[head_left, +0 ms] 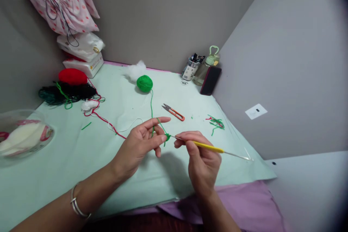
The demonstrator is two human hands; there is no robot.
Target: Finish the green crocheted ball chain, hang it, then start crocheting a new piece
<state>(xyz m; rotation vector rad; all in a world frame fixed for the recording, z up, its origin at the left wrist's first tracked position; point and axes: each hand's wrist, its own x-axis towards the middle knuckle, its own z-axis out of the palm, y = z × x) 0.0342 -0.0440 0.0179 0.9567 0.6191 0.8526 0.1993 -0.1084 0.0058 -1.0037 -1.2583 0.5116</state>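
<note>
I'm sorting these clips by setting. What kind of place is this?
Probably a small craft corner at home: a table set between plain walls, with a green yarn ball, orange snips and a crochet hook in the right hand.

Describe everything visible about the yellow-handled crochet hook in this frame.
The yellow-handled crochet hook is a thin metal rod with a yellow grip around its middle. The right hand pinches that grip. It lies nearly level above the pale green table cover, its tip in a small green yarn knot at the left hand.
</note>
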